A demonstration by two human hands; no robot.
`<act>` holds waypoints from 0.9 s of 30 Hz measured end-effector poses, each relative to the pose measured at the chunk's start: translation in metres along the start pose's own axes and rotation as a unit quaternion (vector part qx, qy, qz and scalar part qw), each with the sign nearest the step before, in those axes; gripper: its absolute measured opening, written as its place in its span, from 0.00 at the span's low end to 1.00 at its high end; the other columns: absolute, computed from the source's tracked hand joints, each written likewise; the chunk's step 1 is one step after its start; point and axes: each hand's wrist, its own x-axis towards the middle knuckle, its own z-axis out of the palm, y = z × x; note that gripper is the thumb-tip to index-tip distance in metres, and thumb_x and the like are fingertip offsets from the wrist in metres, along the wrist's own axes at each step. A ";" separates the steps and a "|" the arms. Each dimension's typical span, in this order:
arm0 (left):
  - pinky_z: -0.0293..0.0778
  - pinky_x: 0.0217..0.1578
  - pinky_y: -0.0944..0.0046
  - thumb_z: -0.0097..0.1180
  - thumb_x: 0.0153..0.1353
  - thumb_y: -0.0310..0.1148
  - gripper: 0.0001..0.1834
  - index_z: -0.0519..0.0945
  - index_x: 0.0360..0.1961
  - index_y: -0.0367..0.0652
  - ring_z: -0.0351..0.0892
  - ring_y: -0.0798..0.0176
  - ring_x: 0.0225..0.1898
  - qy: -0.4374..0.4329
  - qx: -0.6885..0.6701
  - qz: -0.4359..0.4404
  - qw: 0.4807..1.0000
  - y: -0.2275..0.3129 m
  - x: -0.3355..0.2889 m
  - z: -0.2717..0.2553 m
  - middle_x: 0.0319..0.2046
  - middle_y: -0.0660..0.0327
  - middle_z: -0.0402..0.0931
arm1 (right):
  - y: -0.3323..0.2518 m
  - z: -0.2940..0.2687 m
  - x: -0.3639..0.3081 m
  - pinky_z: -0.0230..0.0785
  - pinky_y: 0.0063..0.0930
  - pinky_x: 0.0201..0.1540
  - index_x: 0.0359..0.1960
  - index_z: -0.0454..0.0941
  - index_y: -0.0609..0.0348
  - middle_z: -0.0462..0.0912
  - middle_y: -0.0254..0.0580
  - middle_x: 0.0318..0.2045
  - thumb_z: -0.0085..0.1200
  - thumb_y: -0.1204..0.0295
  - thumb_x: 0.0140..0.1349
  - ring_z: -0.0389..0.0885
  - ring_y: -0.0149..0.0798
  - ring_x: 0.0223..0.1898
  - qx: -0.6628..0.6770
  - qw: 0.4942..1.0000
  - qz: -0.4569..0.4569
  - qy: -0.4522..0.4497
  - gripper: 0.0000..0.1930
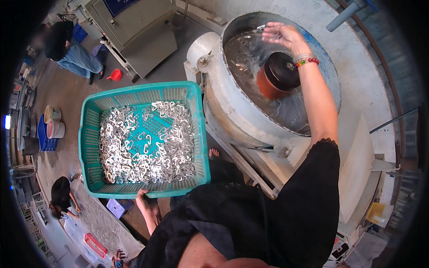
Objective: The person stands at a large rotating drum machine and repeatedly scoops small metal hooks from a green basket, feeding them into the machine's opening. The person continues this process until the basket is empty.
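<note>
A teal plastic basket (201,134) full of small, shiny, S-shaped metal hooks (174,154) is on my left. Its near rim is gripped by my left hand (145,205), thumb over the edge and the other fingers hidden underneath. To the right stands a round metal tub (241,96) of murky grey water with a dark-topped, orange-brown centre post (277,76). Over the tub's far side I hold out my right hand (283,35), fingers stretched and a little blurred. A few bright metal pieces (260,28) show just off its fingertips, apparently loose; the palm is partly hidden.
A grey metal cabinet (138,31) stands behind the basket, near a red scoop (115,75) on the floor. Another person (76,49) stands at the far left; a second person (62,192) bends at a wet table (100,219). Buckets (55,129) sit on a blue crate.
</note>
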 end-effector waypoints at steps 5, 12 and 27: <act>0.65 0.42 0.53 0.49 0.37 0.27 0.22 0.69 0.39 0.37 0.67 0.56 0.39 0.012 0.016 -0.004 1.000 -0.001 -0.001 0.007 0.36 0.58 0.68 | -0.033 -0.052 0.016 0.75 0.32 0.38 0.41 0.69 0.73 0.76 0.51 0.34 0.46 0.79 0.57 0.79 0.46 0.36 -0.028 0.996 -0.057 0.068 0.11; 0.65 0.44 0.54 0.48 0.37 0.27 0.26 0.68 0.44 0.37 0.68 0.57 0.41 0.008 0.056 -0.003 0.998 -0.001 -0.003 0.022 0.40 0.58 0.69 | -0.015 -0.166 -0.007 0.76 0.39 0.38 0.36 0.72 0.71 0.76 0.49 0.31 0.49 0.76 0.56 0.77 0.40 0.30 -0.092 0.976 -0.064 0.186 0.09; 0.60 0.20 0.64 0.51 0.37 0.25 0.06 0.69 0.21 0.41 0.62 0.67 0.19 0.099 0.025 0.014 0.995 0.010 -0.015 0.023 0.17 0.65 0.62 | -0.065 -0.041 -0.097 0.63 0.27 0.48 0.58 0.62 0.51 0.67 0.41 0.53 0.48 0.57 0.56 0.66 0.37 0.52 -0.429 0.890 -0.152 -0.009 0.27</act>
